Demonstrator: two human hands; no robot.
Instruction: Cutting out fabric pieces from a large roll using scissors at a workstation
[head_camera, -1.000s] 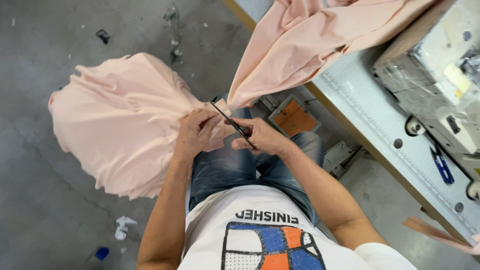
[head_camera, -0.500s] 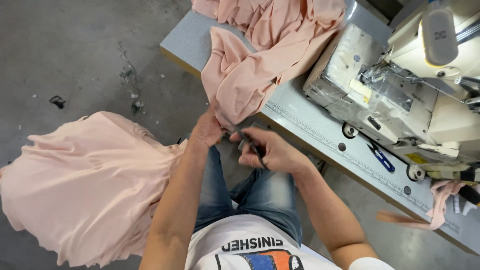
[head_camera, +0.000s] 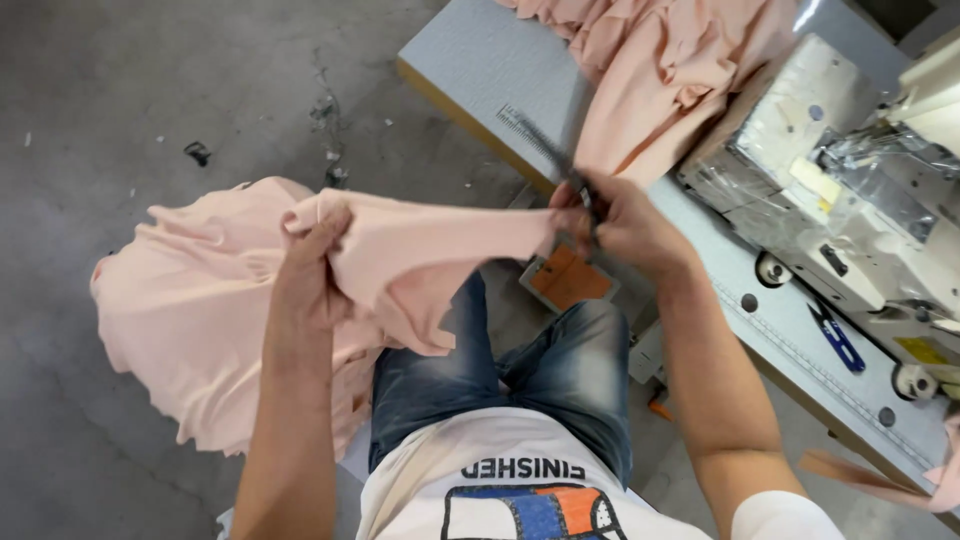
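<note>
Left hand (head_camera: 312, 262) and right hand (head_camera: 620, 222) clenched, apart.

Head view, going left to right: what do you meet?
Heap of pink fabric on the floor → left hand → right hand → sewing machine → blue clippers on the table.

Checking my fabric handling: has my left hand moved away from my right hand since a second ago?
Yes. The left hand has drawn leftward from the right hand, away from the table edge, stretching the pink fabric.
</note>
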